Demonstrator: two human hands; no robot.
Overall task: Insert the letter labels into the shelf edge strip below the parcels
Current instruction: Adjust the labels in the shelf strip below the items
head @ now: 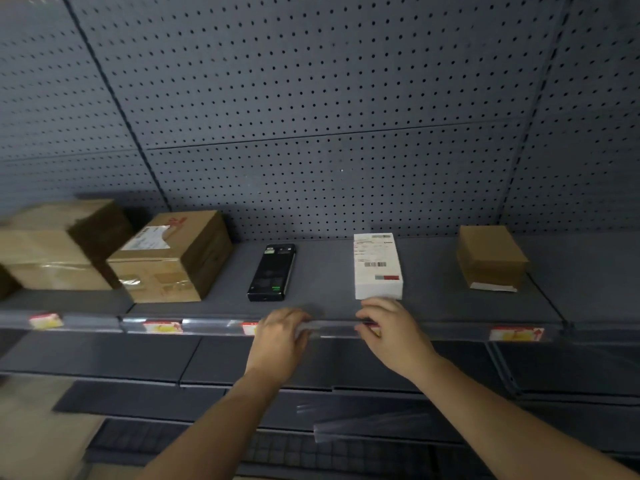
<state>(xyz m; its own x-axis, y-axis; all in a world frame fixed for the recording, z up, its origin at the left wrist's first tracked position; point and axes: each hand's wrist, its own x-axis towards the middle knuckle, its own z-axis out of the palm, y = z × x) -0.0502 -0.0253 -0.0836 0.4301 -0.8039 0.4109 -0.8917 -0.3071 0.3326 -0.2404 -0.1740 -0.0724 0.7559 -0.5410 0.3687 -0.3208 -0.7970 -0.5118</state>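
Close by, a loose clear strip (367,427) lies on a lower shelf. Higher up, both hands are at the front edge of the shelf (329,301) that holds the parcels. The left hand (280,337) has its fingers (294,315) curled over the top of the clear plastic shelf edge strip (332,330) and holds it. The right hand (391,337) bends its fingers (372,311) down on a red and white letter label (373,330) and seems to pinch it at the strip, just below the white box (377,268).

I think this label is going in now. To do it well, hold the strip still, slip the label's bottom edge in first, then push it flat and straight. The strip is shiny, thin and bendy, so be gentle. The label looks like thin paper and may crease.

Other labels (162,327) sit in the strip to the left and right. Behind stand a flat black box (272,271) and brown cardboard boxes (169,258). The back wall (311,133) is grey with many small holes.
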